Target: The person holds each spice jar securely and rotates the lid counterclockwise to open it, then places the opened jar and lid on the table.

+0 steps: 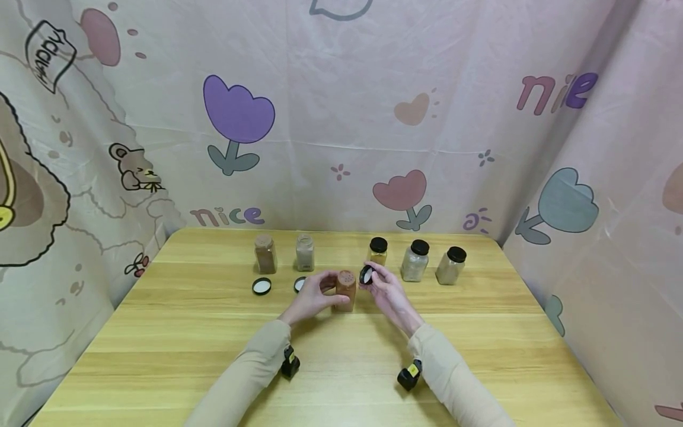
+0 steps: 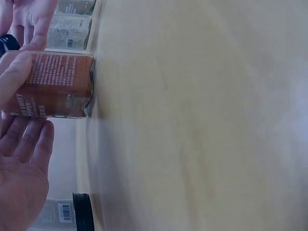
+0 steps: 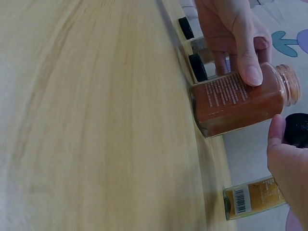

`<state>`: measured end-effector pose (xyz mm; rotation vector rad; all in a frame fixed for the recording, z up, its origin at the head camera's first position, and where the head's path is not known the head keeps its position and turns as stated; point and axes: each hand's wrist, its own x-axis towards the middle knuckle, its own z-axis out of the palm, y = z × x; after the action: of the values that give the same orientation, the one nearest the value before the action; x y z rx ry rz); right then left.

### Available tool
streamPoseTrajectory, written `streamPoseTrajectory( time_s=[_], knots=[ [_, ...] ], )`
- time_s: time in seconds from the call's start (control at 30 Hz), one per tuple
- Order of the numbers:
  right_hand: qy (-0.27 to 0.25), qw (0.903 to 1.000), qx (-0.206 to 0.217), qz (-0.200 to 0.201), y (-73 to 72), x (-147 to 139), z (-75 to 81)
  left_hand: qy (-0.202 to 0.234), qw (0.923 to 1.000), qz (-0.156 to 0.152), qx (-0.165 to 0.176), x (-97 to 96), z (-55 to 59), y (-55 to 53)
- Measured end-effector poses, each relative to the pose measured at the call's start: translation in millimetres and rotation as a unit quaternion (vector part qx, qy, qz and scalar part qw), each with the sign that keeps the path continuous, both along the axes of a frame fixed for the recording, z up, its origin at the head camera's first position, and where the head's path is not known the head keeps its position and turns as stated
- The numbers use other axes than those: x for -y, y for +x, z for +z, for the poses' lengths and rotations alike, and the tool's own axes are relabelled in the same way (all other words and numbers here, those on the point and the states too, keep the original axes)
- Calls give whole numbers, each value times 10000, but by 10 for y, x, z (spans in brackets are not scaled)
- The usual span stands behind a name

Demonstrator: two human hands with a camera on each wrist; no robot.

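Pinched between the thumb and fingers of the left hand [image 1: 315,295], the red-brown jar [image 1: 345,293] is roughly upright at the middle of the table [image 1: 341,373]; whether its base touches the wood I cannot tell. Its top is uncovered but pierced with small holes, so a tilt or a hard squeeze could shake powder out. The hold is from one side on smooth, flat walls, and a bump might make the jar twist or slip. Just beside it, the right hand [image 1: 388,292] grasps a black lid [image 1: 366,275] near its rim, white inner face showing; a loose pinch there could drop it. Close behind that hand is a capped yellow jar [image 1: 377,255], easily knocked by a backward swing. Near the left hand, a partly hidden lid [image 1: 299,285] lies on the table and could be brushed aside. Farther back, an uncapped brown jar [image 1: 265,256] and an uncapped pale jar [image 1: 305,255] would probably spill if toppled by a sleeve.
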<state>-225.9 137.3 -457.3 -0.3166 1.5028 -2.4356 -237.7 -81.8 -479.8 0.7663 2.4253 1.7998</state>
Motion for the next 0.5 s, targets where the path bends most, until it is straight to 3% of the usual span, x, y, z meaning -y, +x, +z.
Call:
streamPoseTrajectory(
  time_s=[0.27,0.5],
  knots=[
    [-109,9997,128,-158,-4,3,-46,-140,9984,514,192,-19,52,-105],
    [-35,9998,138,-146,-12,2,-82,-84,9977,636,235,-44,76,-255]
  ],
)
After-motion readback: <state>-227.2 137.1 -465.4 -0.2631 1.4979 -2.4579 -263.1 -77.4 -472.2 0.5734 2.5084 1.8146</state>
